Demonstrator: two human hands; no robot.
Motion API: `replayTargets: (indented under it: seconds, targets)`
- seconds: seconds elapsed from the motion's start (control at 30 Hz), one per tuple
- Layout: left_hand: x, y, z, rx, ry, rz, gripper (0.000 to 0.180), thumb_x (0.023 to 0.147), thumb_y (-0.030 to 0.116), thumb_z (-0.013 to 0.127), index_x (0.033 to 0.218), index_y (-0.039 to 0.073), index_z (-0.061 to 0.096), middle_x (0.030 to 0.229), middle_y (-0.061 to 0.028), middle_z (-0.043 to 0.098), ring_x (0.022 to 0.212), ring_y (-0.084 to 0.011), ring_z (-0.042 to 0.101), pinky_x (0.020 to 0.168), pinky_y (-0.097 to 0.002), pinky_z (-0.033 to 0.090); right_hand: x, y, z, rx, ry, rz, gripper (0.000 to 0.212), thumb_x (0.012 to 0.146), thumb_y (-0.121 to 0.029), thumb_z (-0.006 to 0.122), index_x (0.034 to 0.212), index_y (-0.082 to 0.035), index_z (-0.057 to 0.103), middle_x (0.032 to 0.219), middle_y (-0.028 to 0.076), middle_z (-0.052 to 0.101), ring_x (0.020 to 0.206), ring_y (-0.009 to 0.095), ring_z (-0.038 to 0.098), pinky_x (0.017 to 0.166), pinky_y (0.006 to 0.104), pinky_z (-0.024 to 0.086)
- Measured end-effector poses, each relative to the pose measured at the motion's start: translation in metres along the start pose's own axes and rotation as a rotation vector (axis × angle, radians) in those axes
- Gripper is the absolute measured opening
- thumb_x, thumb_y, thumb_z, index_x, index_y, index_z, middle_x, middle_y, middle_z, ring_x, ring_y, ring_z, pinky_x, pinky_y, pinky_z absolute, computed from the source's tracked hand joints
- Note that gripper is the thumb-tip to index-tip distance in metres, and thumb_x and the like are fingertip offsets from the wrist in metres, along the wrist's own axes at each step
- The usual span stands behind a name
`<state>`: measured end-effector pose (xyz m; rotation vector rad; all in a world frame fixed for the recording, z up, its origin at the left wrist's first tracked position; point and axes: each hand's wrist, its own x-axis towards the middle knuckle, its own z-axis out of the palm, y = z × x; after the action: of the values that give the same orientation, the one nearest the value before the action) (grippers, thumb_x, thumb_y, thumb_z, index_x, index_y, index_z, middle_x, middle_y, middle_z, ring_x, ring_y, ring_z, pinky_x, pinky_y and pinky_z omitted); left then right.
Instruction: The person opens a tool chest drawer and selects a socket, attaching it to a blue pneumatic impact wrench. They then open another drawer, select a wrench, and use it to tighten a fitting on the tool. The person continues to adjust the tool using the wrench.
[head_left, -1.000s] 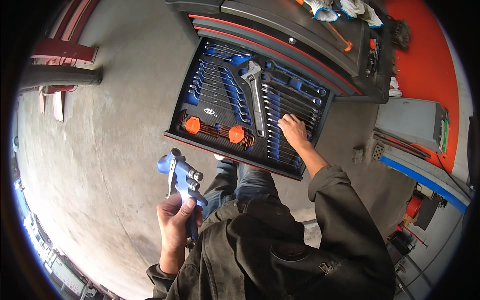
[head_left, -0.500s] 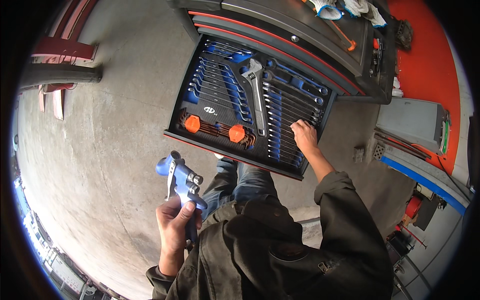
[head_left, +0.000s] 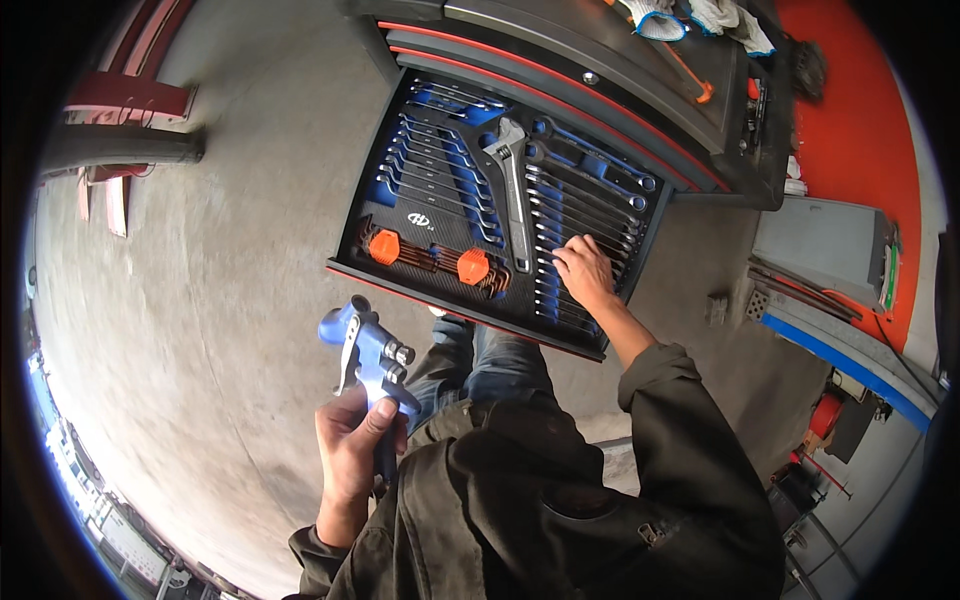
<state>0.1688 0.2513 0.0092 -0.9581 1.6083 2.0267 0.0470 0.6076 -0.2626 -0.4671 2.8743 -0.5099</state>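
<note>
My left hand is closed round the handle of a blue spray gun, low and left of the open drawer. The gun has a silver trigger lever and silver knobs, and its nozzle end points up and away. Over the drawer, my right hand rests with bent, slightly parted fingers on a row of combination wrenches; no tool shows lifted in it, and some fingertips are hidden. Beside that row lies a large adjustable wrench. Offset ring wrenches fill the drawer's left side.
The drawer sticks out from a dark tool cabinet toward my legs. Two orange-held hex key sets lie at its near left. Gloves sit on the cabinet top. A blue-edged bench stands at right.
My right hand has shifted left along the combination wrenches, toward the adjustable wrench. My left hand and the spray gun have moved slightly to the right.
</note>
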Motion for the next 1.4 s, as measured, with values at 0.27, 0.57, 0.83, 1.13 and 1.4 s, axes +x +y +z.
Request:
replayTargets:
  seconds: [0.27,0.57,0.83,1.13,1.4]
  targets:
    - [-0.003,0.002,-0.002,0.005,-0.027,0.003,0.031,0.095,0.025,0.074,0.092,-0.005,0.069,0.070,-0.0076,0.065,0.055,-0.0126,0.059,0.052,-0.0248,0.043,0.009,-0.012,-0.023,0.084,0.056,-0.010,0.014,0.097,-0.014,0.064,0.099,0.000,0.064,0.096,0.012,0.068,0.088,0.029,0.069,0.078,0.0427,0.055]
    - [0.013,0.010,0.009,-0.146,-0.243,0.026,0.032,0.097,0.026,0.069,0.096,-0.006,0.069,0.077,-0.0086,0.067,0.054,-0.0126,0.060,0.050,-0.0243,0.047,0.012,-0.127,-0.195,0.659,-0.035,-0.147,0.014,0.096,-0.009,0.068,0.101,0.005,0.070,0.086,0.011,0.070,0.073,0.021,0.069,0.067,0.0311,0.054]
    - [-0.001,0.034,0.009,-0.176,-0.476,0.065,0.028,0.097,0.023,0.073,0.089,-0.003,0.070,0.075,-0.0047,0.067,0.058,-0.0087,0.061,0.054,-0.0225,0.049,0.023,-0.217,-0.299,0.354,0.026,-0.670,0.014,0.081,-0.004,0.080,0.093,-0.001,0.073,0.075,0.009,0.068,0.066,0.025,0.067,0.058,0.0347,0.053]
    - [-0.018,0.048,-0.007,-0.093,-0.559,0.166,0.026,0.092,0.020,0.078,0.090,-0.005,0.071,0.076,-0.0066,0.069,0.059,-0.0105,0.063,0.054,-0.0236,0.049,0.031,-0.260,-0.343,0.143,-0.039,-0.860,0.018,0.075,-0.006,0.083,0.089,-0.003,0.074,0.075,0.005,0.067,0.063,0.021,0.064,0.050,0.0333,0.049]
    - [-0.020,0.046,-0.018,-0.209,-0.664,0.142,0.025,0.093,0.020,0.077,0.090,-0.004,0.071,0.077,-0.0071,0.068,0.059,-0.0103,0.061,0.054,-0.0238,0.047,0.034,-0.285,-0.360,0.008,-0.126,-0.937,0.014,0.078,-0.011,0.081,0.086,-0.005,0.072,0.075,0.004,0.063,0.066,0.020,0.064,0.052,0.0333,0.049]
